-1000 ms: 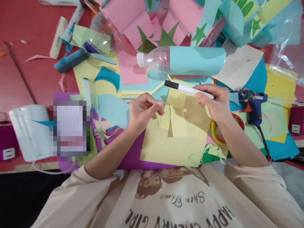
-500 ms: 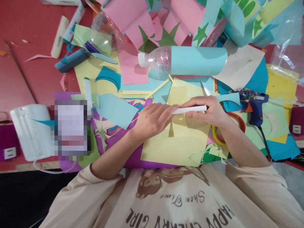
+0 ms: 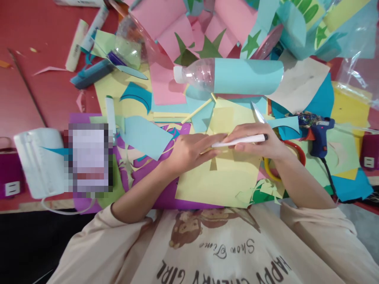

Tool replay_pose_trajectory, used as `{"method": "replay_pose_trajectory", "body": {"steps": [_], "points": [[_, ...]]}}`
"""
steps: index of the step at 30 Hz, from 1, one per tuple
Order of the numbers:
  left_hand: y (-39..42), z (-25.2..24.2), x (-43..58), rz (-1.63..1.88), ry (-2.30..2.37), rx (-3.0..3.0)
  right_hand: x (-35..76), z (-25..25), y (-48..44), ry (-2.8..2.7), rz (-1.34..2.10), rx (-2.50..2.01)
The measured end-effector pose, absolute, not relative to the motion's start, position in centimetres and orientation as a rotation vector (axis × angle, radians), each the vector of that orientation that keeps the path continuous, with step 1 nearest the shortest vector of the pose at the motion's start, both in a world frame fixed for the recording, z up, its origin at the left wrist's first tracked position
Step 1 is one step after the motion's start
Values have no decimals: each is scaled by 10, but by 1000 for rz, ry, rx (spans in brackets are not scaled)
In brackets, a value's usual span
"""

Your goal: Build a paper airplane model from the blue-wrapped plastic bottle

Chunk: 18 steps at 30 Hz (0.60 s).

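Note:
A white marker pen [image 3: 247, 140] with a black end lies nearly level between my two hands. My right hand [image 3: 257, 138] is closed on it, fingertips above and thumb below, black end pointing right. At the pen's left end, my left hand [image 3: 192, 152] has its fingers stretched along the upper side and its thumb a little lower. Its fingertips meet those of my right hand. Below both hands is a pale yellow paper sheet [image 3: 219, 181]. Scissors with red and yellow handles [image 3: 271, 171] lie partly hidden beneath my right wrist.
A plastic bottle [image 3: 248, 77] wrapped in light blue paper lies beyond my hands. On the right rests a blue glue gun [image 3: 319, 138] with its cord. Paper scraps [image 3: 145, 134] cover much of the surface. A white pouch [image 3: 38, 163] and a blurred-out phone [image 3: 90, 157] are at left.
The marker pen has shifted slightly right and now shows its black end and its left end. My left fingers and thumb have spread apart somewhat.

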<state>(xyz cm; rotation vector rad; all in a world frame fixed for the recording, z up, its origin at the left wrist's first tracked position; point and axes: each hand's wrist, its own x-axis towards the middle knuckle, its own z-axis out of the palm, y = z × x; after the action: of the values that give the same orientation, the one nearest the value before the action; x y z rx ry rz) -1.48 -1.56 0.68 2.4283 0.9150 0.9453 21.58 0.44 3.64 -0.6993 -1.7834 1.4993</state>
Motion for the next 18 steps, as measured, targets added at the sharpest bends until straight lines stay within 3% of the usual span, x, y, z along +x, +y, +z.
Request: {"method": "replay_pose_trajectory", "body": {"steps": [9, 12, 18], "points": [[-8, 42, -67, 465, 2072, 2311, 218, 30, 12, -1188, 1408, -967], [-12, 45, -74, 548, 1906, 2532, 216, 34, 13, -1127, 1414, -1046], [-17, 26, -33, 623, 798, 2905, 218, 32, 15, -1081, 1481, -901]]}}
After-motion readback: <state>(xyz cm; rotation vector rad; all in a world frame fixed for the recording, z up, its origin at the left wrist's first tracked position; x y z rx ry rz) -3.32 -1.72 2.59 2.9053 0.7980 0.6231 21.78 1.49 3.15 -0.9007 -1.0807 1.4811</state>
